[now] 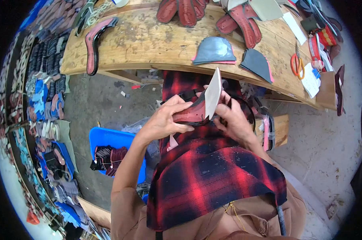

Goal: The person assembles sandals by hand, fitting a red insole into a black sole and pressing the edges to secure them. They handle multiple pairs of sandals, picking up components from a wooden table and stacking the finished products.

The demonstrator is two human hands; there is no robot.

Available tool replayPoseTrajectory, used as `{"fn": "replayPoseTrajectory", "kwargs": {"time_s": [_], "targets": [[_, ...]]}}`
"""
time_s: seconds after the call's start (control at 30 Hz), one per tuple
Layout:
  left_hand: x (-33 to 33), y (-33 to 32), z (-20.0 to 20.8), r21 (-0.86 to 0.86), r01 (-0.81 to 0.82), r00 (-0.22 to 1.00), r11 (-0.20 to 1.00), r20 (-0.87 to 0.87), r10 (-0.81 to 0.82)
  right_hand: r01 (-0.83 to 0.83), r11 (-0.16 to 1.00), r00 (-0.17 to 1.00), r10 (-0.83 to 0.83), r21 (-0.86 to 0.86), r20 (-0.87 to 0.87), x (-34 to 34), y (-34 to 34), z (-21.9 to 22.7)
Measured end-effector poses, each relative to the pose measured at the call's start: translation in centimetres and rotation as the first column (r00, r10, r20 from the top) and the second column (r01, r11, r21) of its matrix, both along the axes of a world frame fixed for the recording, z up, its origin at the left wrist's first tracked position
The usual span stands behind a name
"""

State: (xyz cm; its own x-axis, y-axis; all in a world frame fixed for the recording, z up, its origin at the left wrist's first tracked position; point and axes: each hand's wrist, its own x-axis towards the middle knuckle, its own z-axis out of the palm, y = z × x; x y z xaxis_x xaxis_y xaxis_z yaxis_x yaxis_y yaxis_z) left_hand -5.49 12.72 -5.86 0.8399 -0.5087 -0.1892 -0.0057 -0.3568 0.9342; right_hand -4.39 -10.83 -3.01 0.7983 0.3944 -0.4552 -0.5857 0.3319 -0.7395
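Note:
Over my lap, my left hand point(168, 116) is closed around a reddish-brown shoe sole point(191, 113) with a dark edge, thumb on top and fingers beneath. A stiff cream-coloured piece point(214, 96) stands up at the sole's right end, its tip pointing away from me. My right hand point(234, 120) is at the right side of this piece, its fingers curled and pressed together against its edge. Part of the right fingertips is hidden behind the cream piece. Both hands are just short of the wooden table's point(149, 44) near edge.
On the table lie a curved pink and black sole point(93, 48), stacked red soles point(187, 12), dark curved pieces point(215, 50) and orange-handled scissors point(297, 64). A blue bin point(109, 136) with bundled pieces stands at my left. Crowded shelves point(25, 104) line the far left.

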Motion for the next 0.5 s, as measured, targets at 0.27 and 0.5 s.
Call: {"fn": "replayPoseTrajectory", "kwargs": {"time_s": [0.27, 0.5], "targets": [[1.5, -3.4, 4.5, 0.224, -0.158, 0.981, 0.962, 0.144, 0.128, 0.081, 0.996, 0.965, -0.067, -0.046, 0.252, -0.3, 2.2, -1.3], [1.3, -3.0, 6.7, 0.125, 0.048, 0.997, 0.991, -0.069, -0.039, 0.231, 0.972, 0.973, -0.229, -0.049, 0.04, 1.2, -0.2, -4.1]]}}
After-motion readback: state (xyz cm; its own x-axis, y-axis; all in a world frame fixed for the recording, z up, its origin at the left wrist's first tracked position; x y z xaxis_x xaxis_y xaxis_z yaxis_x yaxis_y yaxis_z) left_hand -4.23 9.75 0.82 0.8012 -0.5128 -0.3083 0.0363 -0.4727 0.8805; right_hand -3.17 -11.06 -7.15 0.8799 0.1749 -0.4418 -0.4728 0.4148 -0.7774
